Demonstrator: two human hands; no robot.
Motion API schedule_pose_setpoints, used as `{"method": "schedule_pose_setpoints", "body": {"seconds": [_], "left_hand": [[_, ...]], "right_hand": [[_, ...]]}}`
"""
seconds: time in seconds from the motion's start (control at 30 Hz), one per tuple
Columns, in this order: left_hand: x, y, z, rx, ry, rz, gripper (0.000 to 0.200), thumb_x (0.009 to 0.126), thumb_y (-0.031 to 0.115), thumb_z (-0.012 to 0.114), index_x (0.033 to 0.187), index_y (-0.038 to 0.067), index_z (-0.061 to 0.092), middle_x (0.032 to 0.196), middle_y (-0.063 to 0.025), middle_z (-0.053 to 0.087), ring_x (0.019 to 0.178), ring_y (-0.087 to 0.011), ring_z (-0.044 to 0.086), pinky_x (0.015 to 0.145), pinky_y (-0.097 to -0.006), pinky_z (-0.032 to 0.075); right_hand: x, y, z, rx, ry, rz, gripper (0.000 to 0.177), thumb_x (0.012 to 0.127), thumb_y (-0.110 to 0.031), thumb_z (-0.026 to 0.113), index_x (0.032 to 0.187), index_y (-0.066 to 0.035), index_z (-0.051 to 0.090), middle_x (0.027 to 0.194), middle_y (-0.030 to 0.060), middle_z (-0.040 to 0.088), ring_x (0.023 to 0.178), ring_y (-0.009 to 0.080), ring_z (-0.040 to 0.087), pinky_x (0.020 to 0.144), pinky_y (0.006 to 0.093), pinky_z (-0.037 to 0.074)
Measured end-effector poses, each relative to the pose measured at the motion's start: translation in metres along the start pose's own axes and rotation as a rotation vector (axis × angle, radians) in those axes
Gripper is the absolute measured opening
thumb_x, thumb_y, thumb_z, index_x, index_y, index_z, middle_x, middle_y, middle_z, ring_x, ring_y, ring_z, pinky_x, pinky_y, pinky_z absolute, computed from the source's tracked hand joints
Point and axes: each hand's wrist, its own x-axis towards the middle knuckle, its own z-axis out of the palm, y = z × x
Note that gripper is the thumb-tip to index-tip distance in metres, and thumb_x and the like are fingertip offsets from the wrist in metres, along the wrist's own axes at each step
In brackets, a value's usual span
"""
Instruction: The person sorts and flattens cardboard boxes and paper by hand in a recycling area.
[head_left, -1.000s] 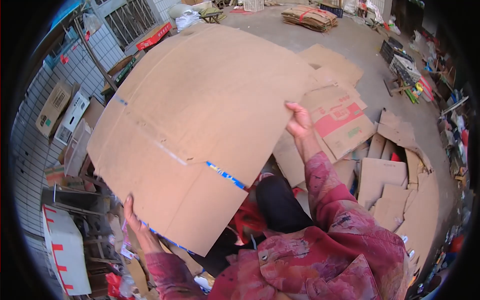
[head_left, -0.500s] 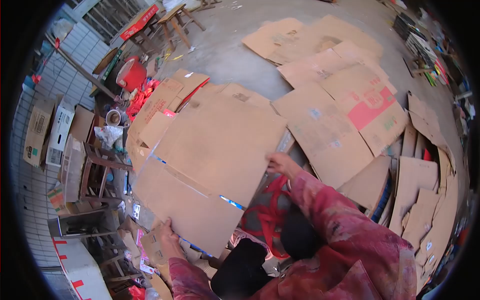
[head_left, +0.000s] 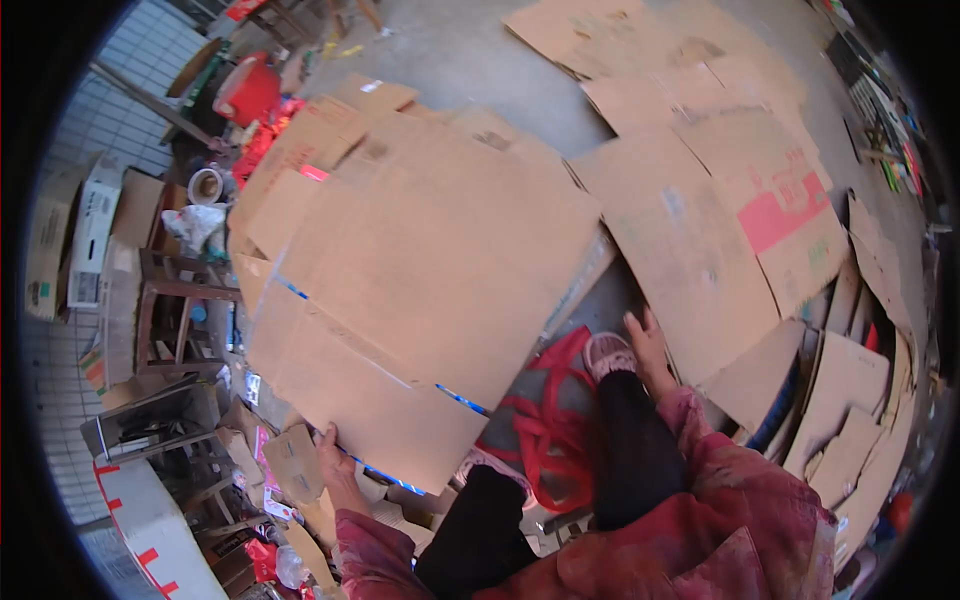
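Gripping the near edge of a big cardboard sheet (head_left: 440, 240), the left hand (head_left: 340, 470) leaves the far side unheld, so it could slip off the flattened cartons (head_left: 320, 125) beneath. The right hand (head_left: 650, 350) is open, fingers apart, off that sheet; to its left, red straps (head_left: 545, 428) could snag a shoe (head_left: 608, 355). Beyond the left hand are a red bucket (head_left: 248, 92) and a small round tub (head_left: 192, 188); I can't make out their contents.

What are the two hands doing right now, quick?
Left hand: closed on the near edge of the large cardboard sheet.
Right hand: open, nothing seen in it; whether it touches the neighboring cardboard, I can't tell.
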Motion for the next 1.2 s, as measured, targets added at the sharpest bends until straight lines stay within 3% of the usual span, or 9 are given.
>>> {"method": "schedule_pose_setpoints", "body": {"seconds": [0.13, 0.2, 0.27, 0.37, 0.53, 0.6, 0.67, 0.9, 1.2], "left_hand": [[-0.001, 0.002, 0.003, 0.006, 0.056, -0.031, 0.043, 0.076, 0.009, 0.058, 0.116, 0.006, 0.042, 0.109, -0.0079, 0.052, 0.1, -0.0237, 0.049, 0.087, -0.0403, 0.039], [0.001, 0.0, 0.002, 0.001, 0.04, -0.055, 0.044, 0.076, 0.008, 0.058, 0.117, 0.006, 0.042, 0.11, -0.0074, 0.051, 0.101, -0.023, 0.048, 0.088, -0.0395, 0.038], [0.006, -0.005, -0.003, 0.004, 0.076, -0.025, 0.045, 0.077, 0.007, 0.057, 0.119, 0.006, 0.04, 0.111, -0.0075, 0.05, 0.102, -0.0227, 0.047, 0.09, -0.0394, 0.038], [0.009, -0.007, -0.005, -0.04, 0.077, -0.036, 0.045, 0.077, 0.006, 0.056, 0.119, 0.006, 0.04, 0.112, -0.0078, 0.05, 0.103, -0.0225, 0.047, 0.09, -0.0391, 0.038], [-0.001, 0.002, -0.001, -0.008, 0.087, -0.026, 0.046, 0.077, 0.006, 0.056, 0.12, 0.006, 0.039, 0.112, -0.0085, 0.05, 0.103, -0.0227, 0.047, 0.09, -0.0392, 0.038], [-0.002, -0.001, 0.008, -0.009, 0.133, -0.023, 0.046, 0.077, 0.007, 0.056, 0.12, 0.006, 0.038, 0.112, -0.0087, 0.05, 0.103, -0.0229, 0.047, 0.09, -0.0393, 0.038], [-0.006, 0.004, 0.006, 0.021, 0.153, 0.017, 0.045, 0.078, 0.007, 0.055, 0.12, 0.005, 0.038, 0.112, -0.0091, 0.05, 0.102, -0.0238, 0.048, 0.089, -0.0405, 0.039], [-0.026, 0.018, 0.031, 0.012, 0.22, 0.104, 0.04, 0.079, 0.005, 0.052, 0.117, 0.004, 0.039, 0.11, -0.0118, 0.05, 0.099, -0.0244, 0.049, 0.087, -0.0401, 0.041], [-0.06, 0.035, 0.062, -0.11, 0.307, 0.306, 0.039, 0.075, 0.0, 0.054, 0.112, 0.001, 0.043, 0.103, -0.0119, 0.053, 0.092, -0.0231, 0.053, 0.083, -0.0369, 0.044]], "right_hand": [[-0.007, -0.079, -0.039, -0.307, 0.103, -0.379, 0.066, 0.08, -0.031, 0.057, 0.121, 0.014, 0.03, 0.125, 0.0196, 0.037, 0.118, 0.0227, 0.033, 0.098, 0.0302, 0.024], [0.0, -0.105, -0.075, -0.192, 0.116, -0.07, 0.062, 0.082, -0.036, 0.053, 0.12, 0.01, 0.036, 0.119, 0.0162, 0.045, 0.111, 0.0216, 0.041, 0.096, 0.0299, 0.026], [0.014, -0.113, -0.1, 0.329, 0.34, -0.011, 0.056, 0.084, -0.041, 0.046, 0.119, 0.002, 0.042, 0.113, 0.013, 0.05, 0.102, 0.0188, 0.048, 0.089, 0.0308, 0.035], [0.027, -0.111, -0.132, 0.331, 0.218, 0.075, 0.05, 0.085, -0.048, 0.041, 0.11, -0.005, 0.05, 0.098, 0.0087, 0.058, 0.089, 0.016, 0.055, 0.077, 0.03, 0.042], [0.065, -0.017, -0.185, 0.848, 0.547, 0.526, 0.039, 0.085, -0.048, 0.04, 0.083, -0.011, 0.052, 0.07, -0.0004, 0.058, 0.063, 0.0119, 0.055, 0.059, 0.0276, 0.044], [0.055, -0.021, -0.156, 0.742, 0.401, 0.646, 0.035, 0.084, -0.044, 0.044, 0.083, -0.01, 0.052, 0.067, -0.0005, 0.056, 0.064, 0.0123, 0.056, 0.055, 0.0261, 0.044], [0.054, -0.011, -0.117, 0.712, -0.252, 0.544, 0.036, 0.081, -0.044, 0.05, 0.086, -0.008, 0.053, 0.069, 0.0006, 0.055, 0.066, 0.013, 0.057, 0.054, 0.0268, 0.046], [0.061, -0.103, 0.07, 0.409, -0.538, 0.526, 0.028, 0.074, -0.029, 0.064, 0.088, -0.007, 0.053, 0.077, 0.0038, 0.055, 0.065, 0.0129, 0.055, 0.055, 0.026, 0.047], [0.068, -0.082, 0.081, 0.663, -0.585, 0.615, 0.013, 0.073, -0.013, 0.065, 0.073, -0.011, 0.051, 0.061, -0.0034, 0.052, 0.049, 0.0049, 0.05, 0.043, 0.0187, 0.04]]}}
